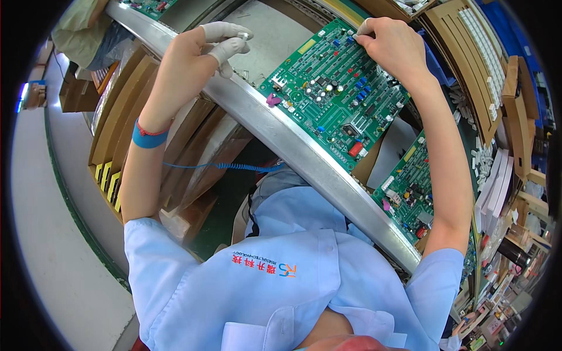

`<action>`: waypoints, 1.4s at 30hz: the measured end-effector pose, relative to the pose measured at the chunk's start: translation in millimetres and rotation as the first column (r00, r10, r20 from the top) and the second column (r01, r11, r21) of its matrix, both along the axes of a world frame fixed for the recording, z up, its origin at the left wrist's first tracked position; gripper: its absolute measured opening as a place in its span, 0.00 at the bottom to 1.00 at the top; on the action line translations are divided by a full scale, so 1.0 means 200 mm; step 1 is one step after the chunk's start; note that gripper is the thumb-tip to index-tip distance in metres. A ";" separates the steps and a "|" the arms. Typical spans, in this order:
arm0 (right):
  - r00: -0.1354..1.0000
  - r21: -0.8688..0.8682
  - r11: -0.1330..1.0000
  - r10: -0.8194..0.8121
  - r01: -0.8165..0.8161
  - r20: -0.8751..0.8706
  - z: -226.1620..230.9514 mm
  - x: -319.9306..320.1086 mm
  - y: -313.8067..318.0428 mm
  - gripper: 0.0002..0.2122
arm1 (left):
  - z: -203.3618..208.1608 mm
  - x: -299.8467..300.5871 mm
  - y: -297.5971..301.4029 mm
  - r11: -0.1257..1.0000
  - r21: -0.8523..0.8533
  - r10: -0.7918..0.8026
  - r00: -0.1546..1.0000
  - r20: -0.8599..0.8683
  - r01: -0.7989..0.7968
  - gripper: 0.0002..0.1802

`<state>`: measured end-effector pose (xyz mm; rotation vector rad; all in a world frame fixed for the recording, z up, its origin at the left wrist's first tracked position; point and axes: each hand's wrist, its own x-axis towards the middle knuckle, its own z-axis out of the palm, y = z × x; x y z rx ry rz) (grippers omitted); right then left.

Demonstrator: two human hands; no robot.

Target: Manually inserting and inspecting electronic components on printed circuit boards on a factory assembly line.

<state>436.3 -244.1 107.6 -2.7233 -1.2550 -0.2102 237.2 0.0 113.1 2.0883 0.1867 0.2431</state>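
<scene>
A green circuit board (336,88) lies on the metal rail of the bench, filled with capacitors, small blue and red parts and white connectors. My left hand (205,55), in white finger cots, is raised left of the board; thumb and fingers pinch a small white connector (242,36). At the board's far right corner my right hand (393,45) has thumb and forefinger pressed together against the edge; what sits between them is hidden. A pink-purple piece (273,100) sits on the board's near left edge.
A second green board (410,184) lies further right along the rail (304,146). Cardboard trays with white connectors (483,50) and loose white parts (483,161) stand at the right. A blue coiled cord (246,167) runs from my left wristband (149,138). Cardboard boxes (123,111) stand at left.
</scene>
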 end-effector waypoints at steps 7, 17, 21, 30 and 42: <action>0.999 -0.113 0.993 0.023 -0.018 0.047 0.01 0.00 0.02 0.07 | -0.02 0.07 -0.07 0.999 0.010 -0.039 0.998 -0.053 0.040 0.11; 0.991 0.225 0.974 0.012 0.019 -0.132 0.13 -0.23 -0.29 0.08 | -0.08 0.13 -0.10 0.865 0.453 -0.182 0.976 -0.118 0.216 0.12; 0.953 0.281 0.953 -0.025 0.114 -0.301 0.17 -0.35 -0.48 0.09 | -0.04 0.17 -0.11 0.747 0.588 -0.222 0.951 -0.217 0.308 0.13; 0.924 0.284 0.918 -0.175 0.278 -0.340 0.17 -0.48 -0.83 0.09 | 0.05 0.30 -0.15 0.590 0.653 -0.224 0.873 -0.433 0.475 0.11; 0.937 0.273 0.909 -0.250 0.313 -0.243 0.14 -0.57 -1.04 0.09 | 0.08 0.31 -0.17 0.583 0.622 -0.186 0.831 -0.524 0.523 0.12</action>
